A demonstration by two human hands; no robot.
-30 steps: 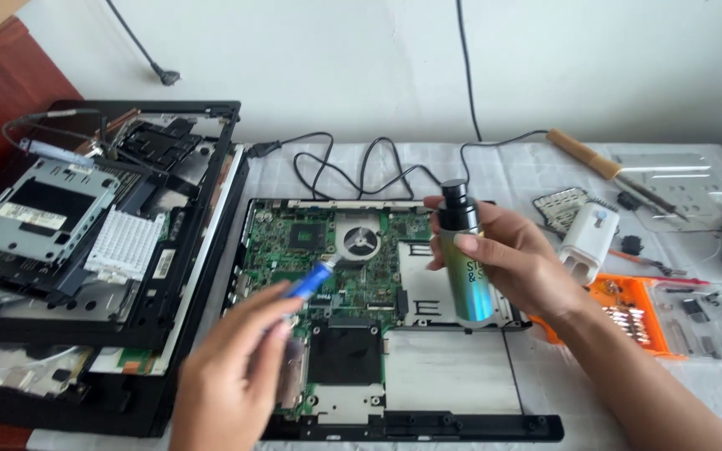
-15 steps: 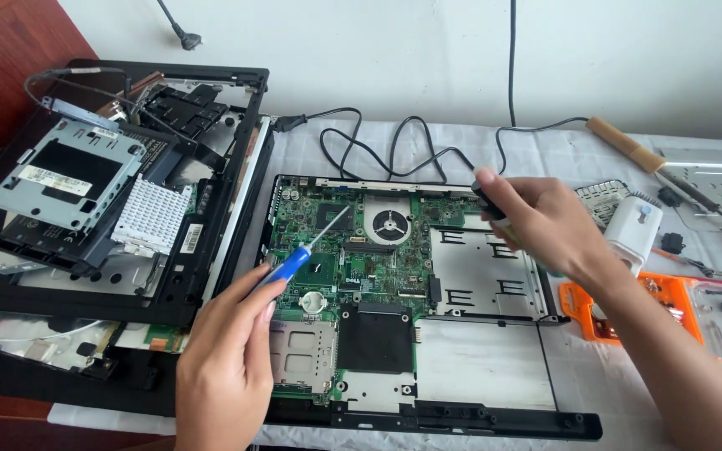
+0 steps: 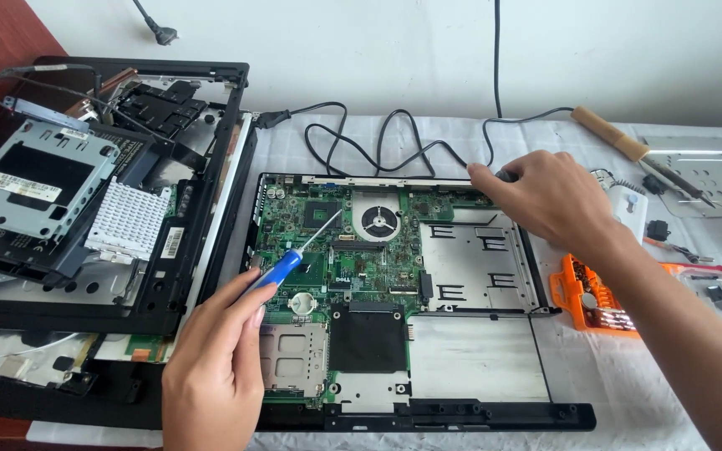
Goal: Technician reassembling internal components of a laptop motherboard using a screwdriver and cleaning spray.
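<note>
2 hands work over the opened laptop base (image 3: 461,367) at the surface's middle. Left hand (image 3: 211,367) fingers grip a blue-handled screwdriver (image 3: 294,255), tip on the green board. Right hand (image 3: 545,200) fingers pinch, seemingly, a small dark object (image 3: 505,175) at the base's far edge.

White wall (image 3: 361,50) behind a cloth-covered table (image 3: 628,401), seemingly daylit.

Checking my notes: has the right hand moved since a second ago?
Yes. The right hand went from above the fan toward the laptop base's far right corner.
</note>
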